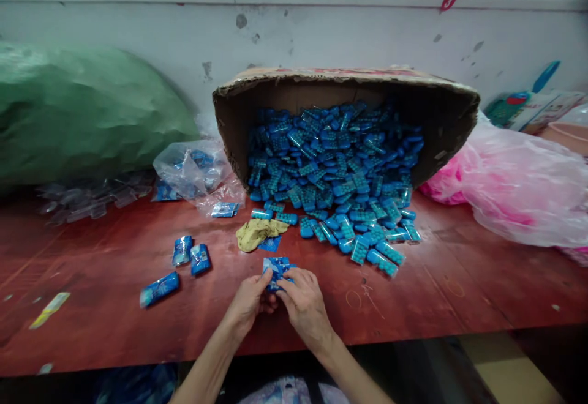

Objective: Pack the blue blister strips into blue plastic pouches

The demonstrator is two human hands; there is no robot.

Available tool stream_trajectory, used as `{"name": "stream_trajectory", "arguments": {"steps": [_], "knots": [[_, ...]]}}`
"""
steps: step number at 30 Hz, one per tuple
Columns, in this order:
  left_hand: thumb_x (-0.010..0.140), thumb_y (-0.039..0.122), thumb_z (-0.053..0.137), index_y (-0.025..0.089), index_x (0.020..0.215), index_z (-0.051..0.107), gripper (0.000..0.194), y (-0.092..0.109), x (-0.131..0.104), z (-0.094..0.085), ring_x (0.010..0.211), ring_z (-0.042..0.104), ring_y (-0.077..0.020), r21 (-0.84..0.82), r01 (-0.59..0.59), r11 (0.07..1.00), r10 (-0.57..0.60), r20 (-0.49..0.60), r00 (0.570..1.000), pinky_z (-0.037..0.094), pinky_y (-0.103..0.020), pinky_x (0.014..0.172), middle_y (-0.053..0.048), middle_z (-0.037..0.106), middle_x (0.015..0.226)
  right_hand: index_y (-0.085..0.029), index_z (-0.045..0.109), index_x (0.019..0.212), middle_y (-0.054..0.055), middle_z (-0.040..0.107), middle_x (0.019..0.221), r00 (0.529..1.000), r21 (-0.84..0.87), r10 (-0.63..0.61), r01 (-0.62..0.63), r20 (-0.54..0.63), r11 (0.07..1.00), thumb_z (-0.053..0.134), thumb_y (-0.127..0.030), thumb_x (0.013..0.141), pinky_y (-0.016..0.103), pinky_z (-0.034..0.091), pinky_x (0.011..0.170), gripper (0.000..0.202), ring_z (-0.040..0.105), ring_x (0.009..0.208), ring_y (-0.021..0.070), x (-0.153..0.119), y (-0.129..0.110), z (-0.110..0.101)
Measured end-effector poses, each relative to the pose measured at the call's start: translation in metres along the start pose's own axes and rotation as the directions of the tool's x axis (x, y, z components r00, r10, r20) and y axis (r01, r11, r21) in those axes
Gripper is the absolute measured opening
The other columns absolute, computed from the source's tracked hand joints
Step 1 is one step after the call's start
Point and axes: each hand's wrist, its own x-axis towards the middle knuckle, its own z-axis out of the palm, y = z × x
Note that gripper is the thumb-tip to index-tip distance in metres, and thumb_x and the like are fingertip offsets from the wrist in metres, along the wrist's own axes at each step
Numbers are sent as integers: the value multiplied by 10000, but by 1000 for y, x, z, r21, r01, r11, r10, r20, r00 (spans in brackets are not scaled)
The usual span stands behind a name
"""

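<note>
My left hand (252, 299) and my right hand (303, 297) meet near the table's front edge, both closed on a blue printed packet (276, 264). Its lower part is hidden behind my fingers, so I cannot tell whether anything is inside. Just beyond lie a crumpled yellowish cloth (260, 232) and a flat blue printed piece (270, 244), partly under the cloth. To the left rest three blue-wrapped packs (159, 289). Small clear cases with blue ends and blue beads (358, 250) spill onto the table ahead and right.
A cardboard box (225, 128) lies on its side, heaped with more cases. Left of it are a plastic bag of blue pieces (193, 168), clear plastic pieces (96, 199) and a big green sack (87, 116). A pink-and-white plastic bag (519, 177) sits right on the red table (459, 288).
</note>
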Motion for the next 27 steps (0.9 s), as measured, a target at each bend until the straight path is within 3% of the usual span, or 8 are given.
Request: {"name": "stream_trajectory", "arguments": {"steps": [2, 4, 7, 9, 13, 19, 23, 27], "knots": [[658, 562, 543, 129, 667, 545, 433, 2, -3, 1, 399, 516, -110, -29, -7, 1000, 8, 13, 1000, 373, -204, 380, -3, 542, 440, -210, 633, 852, 54, 616, 875, 993, 118, 92, -84, -68, 990, 469, -176, 841, 342, 369, 823, 168, 527, 866, 186, 2, 3, 2], [633, 541, 585, 137, 732, 552, 418, 3, -7, 2, 422, 524, -100, -78, -72, 994, 68, -44, 997, 381, -197, 390, 2, 570, 505, -198, 630, 781, 40, 613, 810, 958, 333, 279, -241, -70, 911, 463, -235, 843, 293, 392, 749, 182, 535, 781, 171, 5, 7, 2], [563, 405, 705, 149, 812, 566, 382, 0, -11, 6, 510, 549, -85, -101, -174, 980, 160, -131, 978, 393, -175, 429, -2, 616, 645, -168, 596, 649, 4, 562, 647, 837, 618, 542, -463, 70, 635, 492, -351, 807, 239, 383, 593, 263, 491, 623, 140, 9, 11, 2], [539, 346, 732, 136, 777, 585, 351, -4, -12, 11, 531, 545, -85, -101, -171, 980, 162, -94, 982, 393, -175, 447, -8, 617, 641, -158, 573, 605, -21, 509, 562, 779, 709, 601, -525, 179, 471, 540, -408, 756, 226, 354, 539, 294, 439, 553, 117, 10, 12, 3], [543, 339, 724, 117, 654, 589, 282, -13, -8, 18, 428, 480, -72, -126, -134, 983, 121, -109, 987, 350, -186, 419, 0, 588, 514, -150, 555, 590, -31, 493, 525, 731, 788, 596, -562, 331, 252, 623, -458, 662, 221, 350, 527, 324, 417, 507, 98, 10, 9, 7], [546, 313, 725, 95, 634, 633, 252, -18, -5, 19, 469, 492, -85, -132, -218, 967, 195, -167, 966, 362, -200, 457, -23, 617, 536, -145, 549, 579, -33, 493, 514, 725, 804, 597, -555, 342, 213, 644, -438, 654, 216, 338, 523, 317, 411, 498, 89, 8, 8, 9], [537, 320, 730, 96, 630, 633, 261, -17, -5, 21, 467, 496, -88, -173, -230, 958, 196, -196, 961, 364, -203, 456, -15, 609, 526, -141, 580, 658, -30, 522, 564, 736, 811, 571, -552, 365, 193, 648, -408, 664, 208, 340, 529, 275, 426, 516, 85, 9, 8, 11], [527, 343, 736, 102, 617, 615, 284, -15, -6, 23, 462, 495, -90, -185, -217, 958, 180, -196, 964, 367, -203, 441, -5, 592, 508, -147, 554, 608, -40, 497, 533, 728, 808, 599, -548, 333, 216, 660, -410, 648, 204, 328, 506, 287, 406, 491, 80, 9, 10, 15]]}}
